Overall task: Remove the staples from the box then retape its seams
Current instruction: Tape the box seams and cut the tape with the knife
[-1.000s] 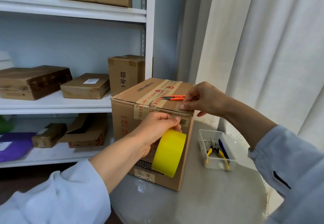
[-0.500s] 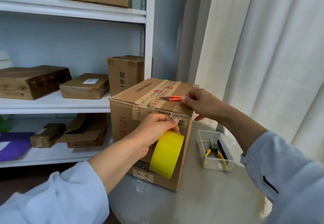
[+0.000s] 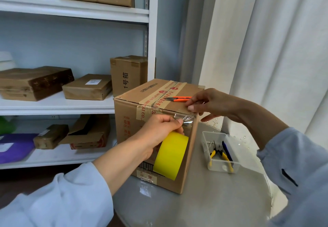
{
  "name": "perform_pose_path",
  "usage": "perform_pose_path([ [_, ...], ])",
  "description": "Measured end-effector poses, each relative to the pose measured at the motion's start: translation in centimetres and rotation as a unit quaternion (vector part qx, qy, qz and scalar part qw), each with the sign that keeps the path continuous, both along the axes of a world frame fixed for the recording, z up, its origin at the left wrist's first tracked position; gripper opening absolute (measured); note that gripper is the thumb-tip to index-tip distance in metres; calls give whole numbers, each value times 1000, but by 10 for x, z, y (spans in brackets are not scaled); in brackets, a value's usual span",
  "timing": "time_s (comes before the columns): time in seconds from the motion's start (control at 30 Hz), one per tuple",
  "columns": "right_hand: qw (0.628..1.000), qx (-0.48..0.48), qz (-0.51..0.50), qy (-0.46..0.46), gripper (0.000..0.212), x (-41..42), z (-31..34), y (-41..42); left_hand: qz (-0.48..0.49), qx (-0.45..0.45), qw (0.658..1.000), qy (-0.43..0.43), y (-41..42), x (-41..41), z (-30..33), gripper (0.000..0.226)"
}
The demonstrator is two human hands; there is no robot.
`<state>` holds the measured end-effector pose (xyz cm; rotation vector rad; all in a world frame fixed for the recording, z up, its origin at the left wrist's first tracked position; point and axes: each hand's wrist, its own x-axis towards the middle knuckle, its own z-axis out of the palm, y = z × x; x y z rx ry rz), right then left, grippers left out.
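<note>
A cardboard box (image 3: 134, 120) stands on a round grey table (image 3: 213, 205), its top seam covered with printed tape. My left hand (image 3: 159, 130) grips a yellow tape roll (image 3: 170, 155) against the box's front face. A clear strip of tape (image 3: 186, 119) runs from the roll along the top front edge to the right corner. My right hand (image 3: 207, 104) pinches the strip's end down on that corner. Orange snips (image 3: 179, 99) lie on the box top, just left of my right hand.
A clear plastic tray (image 3: 205, 138) with yellow-handled pliers (image 3: 220, 154) and loose staples sits right of the box. White shelves (image 3: 53, 106) with several cardboard parcels stand behind on the left. A white curtain (image 3: 275, 49) hangs at the right.
My right hand has slid right along the box's top edge to the corner. The clear tape now stretches out between both hands. The roll stays against the front face.
</note>
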<state>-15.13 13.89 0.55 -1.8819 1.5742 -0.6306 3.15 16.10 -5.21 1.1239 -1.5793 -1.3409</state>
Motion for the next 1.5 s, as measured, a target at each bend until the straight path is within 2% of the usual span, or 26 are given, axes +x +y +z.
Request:
perform_pose_path([
  [0.2,999,14,24,39,24,-2,9,-4,-1,-1,1000,-6,-2,2,-1,26],
  [0.27,995,-78,-21,63,23,-1,10,-12,-2,0,1000,-8,-2,1,-2,26],
  [0.37,969,-208,-100,87,26,5,2,-28,-5,2,1000,-6,-4,1,-4,26],
  [0.47,973,-172,-75,138,43,14,-7,-41,-4,7,1000,3,-7,1,-5,25],
  [0.67,960,-186,-70,196,35,23,-4,-43,14,2,1000,6,-12,5,-8,23],
  [0.73,971,-182,-57,145,32,20,1,-36,18,-1,1000,-3,-12,6,-8,21],
  [0.83,990,-140,-21,4,27,15,11,-13,17,6,1000,-16,-13,8,-5,17],
  [0.9,993,-111,-3,-28,26,9,15,1,14,20,999,-28,-15,9,-1,14],
  [1.03,996,-73,3,-54,15,1,15,19,-6,45,996,-74,-18,11,7,13],
  [1.2,997,-43,18,-68,26,0,16,36,-2,32,992,-123,-22,10,11,26],
  [1.33,999,-25,8,-43,31,1,9,43,-13,15,987,-159,-23,8,17,49],
  [1.5,999,-13,-13,-31,38,5,-2,43,-54,30,978,-199,-19,11,29,20],
])
